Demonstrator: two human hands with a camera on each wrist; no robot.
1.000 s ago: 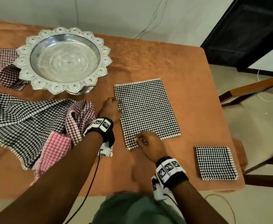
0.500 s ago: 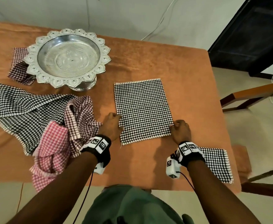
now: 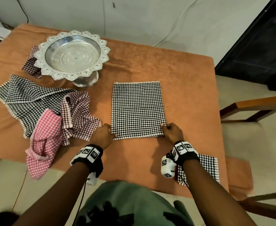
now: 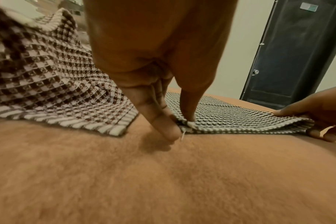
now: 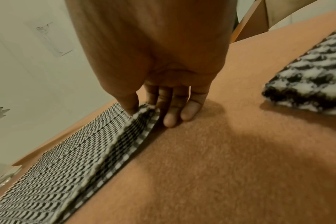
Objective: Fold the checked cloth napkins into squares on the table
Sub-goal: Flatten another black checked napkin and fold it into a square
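A black-and-white checked napkin [image 3: 138,110], folded into a rectangle, lies flat in the middle of the orange table [image 3: 187,88]. My left hand [image 3: 103,135] pinches its near left corner between thumb and finger [image 4: 182,122]. My right hand [image 3: 172,132] pinches the near right corner [image 5: 142,112], which is lifted slightly off the table. A folded black checked square [image 3: 209,167] lies at the near right edge, partly hidden by my right wrist.
A heap of unfolded napkins lies to the left: black checked [image 3: 24,98], maroon checked [image 3: 78,116] and pink checked [image 3: 44,141]. An ornate silver pedestal tray [image 3: 72,54] stands at the back left over another maroon napkin [image 3: 30,66]. Wooden chairs [image 3: 254,105] stand to the right.
My right hand has slid from the middle of the napkin's near edge to its right corner, and my left hand has moved down to the near left corner. Both corners are now pinched.
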